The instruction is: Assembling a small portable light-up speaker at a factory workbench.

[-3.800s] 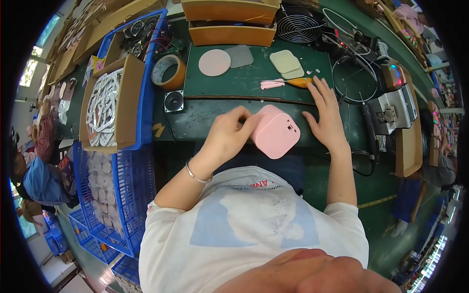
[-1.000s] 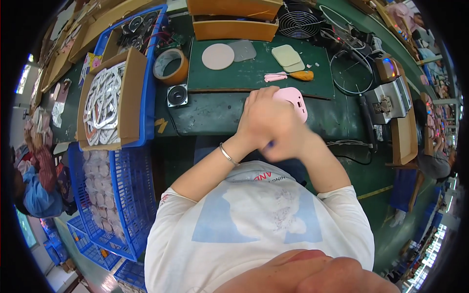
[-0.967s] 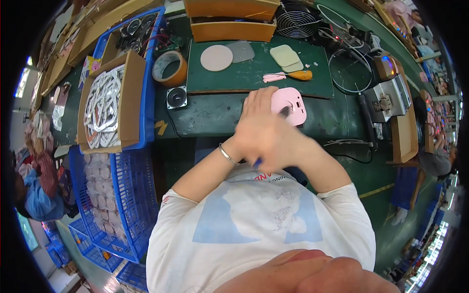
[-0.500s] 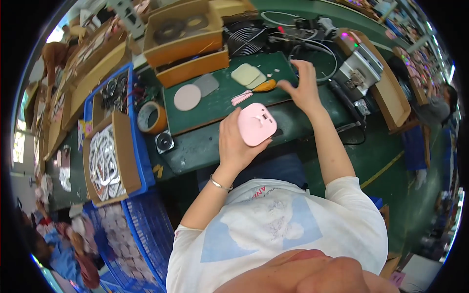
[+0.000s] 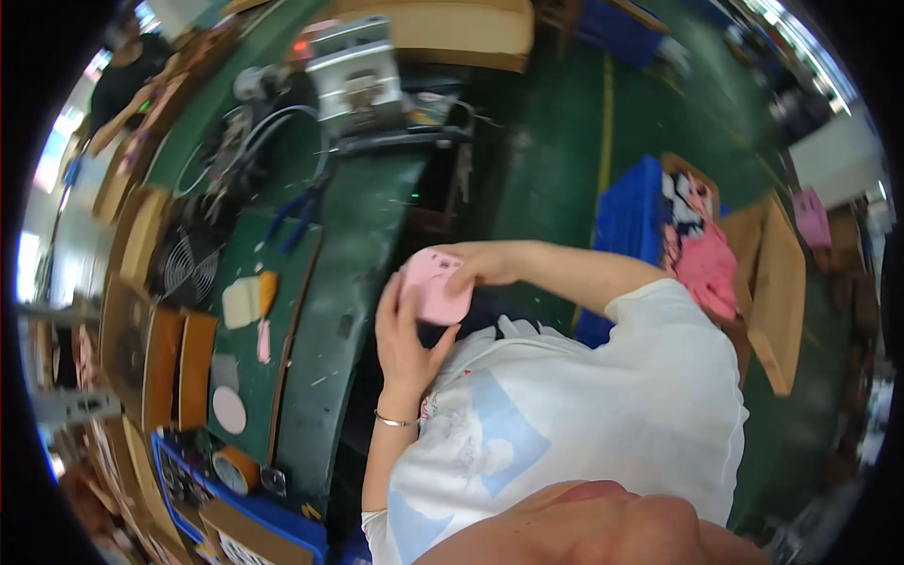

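A pink rounded-square device [image 5: 435, 294] with small ports along one edge is held in front of my body, past the bench edge. My left hand [image 5: 403, 341], with a bracelet at its wrist, wraps round its near left side. From the right, my right hand [image 5: 482, 267] also grips it, fingers partly hidden by the device. On the green mat [image 5: 247, 372] lie blue-handled pliers [image 5: 297, 217], pale pads [image 5: 242, 301], an orange piece [image 5: 268, 290], a thin pink strip [image 5: 264, 343] and a pale pink disc [image 5: 229, 410].
A grey metal fixture [image 5: 358, 80] stands at the bench's far end, near tangled cables [image 5: 247, 141]. Cardboard boxes [image 5: 132, 315], a tape roll [image 5: 235, 469] and a blue tray [image 5: 282, 537] line the left. Rightward, a blue crate [image 5: 629, 221] stands near an opened carton [image 5: 772, 292].
My view has turned right, so the bench appears at the left. My right hand has come from over the mat onto the pink device, which my left hand still holds.
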A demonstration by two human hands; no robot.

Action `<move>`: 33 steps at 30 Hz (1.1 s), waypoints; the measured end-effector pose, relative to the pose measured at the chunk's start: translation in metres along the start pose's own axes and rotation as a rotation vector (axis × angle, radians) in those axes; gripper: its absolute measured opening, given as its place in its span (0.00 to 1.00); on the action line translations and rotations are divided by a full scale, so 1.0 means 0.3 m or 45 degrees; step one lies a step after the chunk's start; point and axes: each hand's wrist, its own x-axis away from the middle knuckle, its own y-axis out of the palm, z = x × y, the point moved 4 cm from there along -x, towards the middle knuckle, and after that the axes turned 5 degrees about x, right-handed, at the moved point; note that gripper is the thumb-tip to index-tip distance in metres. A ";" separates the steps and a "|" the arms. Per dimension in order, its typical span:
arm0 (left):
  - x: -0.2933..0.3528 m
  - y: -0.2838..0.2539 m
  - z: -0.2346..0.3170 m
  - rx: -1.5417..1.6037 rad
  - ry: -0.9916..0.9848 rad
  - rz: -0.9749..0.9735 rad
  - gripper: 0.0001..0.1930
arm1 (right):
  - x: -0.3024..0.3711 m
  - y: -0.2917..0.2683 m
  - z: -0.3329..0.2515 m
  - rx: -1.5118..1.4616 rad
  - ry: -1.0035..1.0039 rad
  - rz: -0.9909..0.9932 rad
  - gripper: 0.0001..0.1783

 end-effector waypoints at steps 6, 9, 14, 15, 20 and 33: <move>0.152 0.286 -0.324 0.870 -0.717 -0.523 0.18 | 0.712 -0.515 0.485 1.088 0.849 1.140 0.48; 0.180 0.297 -0.380 1.314 -1.194 -0.158 0.19 | 1.190 -0.686 1.019 1.239 1.455 1.340 0.58; 0.288 0.276 -0.481 1.258 -1.332 -0.043 0.19 | 1.441 -0.395 1.126 0.999 1.872 1.269 0.65; 0.295 0.265 -0.490 1.247 -1.319 0.003 0.20 | 1.469 -0.356 1.146 0.941 2.042 1.368 0.66; 0.319 0.164 -0.489 1.173 -1.360 0.135 0.22 | 1.278 -0.398 1.170 1.110 1.843 1.534 0.48; 0.478 0.129 -0.395 1.031 -1.301 0.114 0.19 | -0.081 -0.335 0.530 1.529 0.076 0.526 0.17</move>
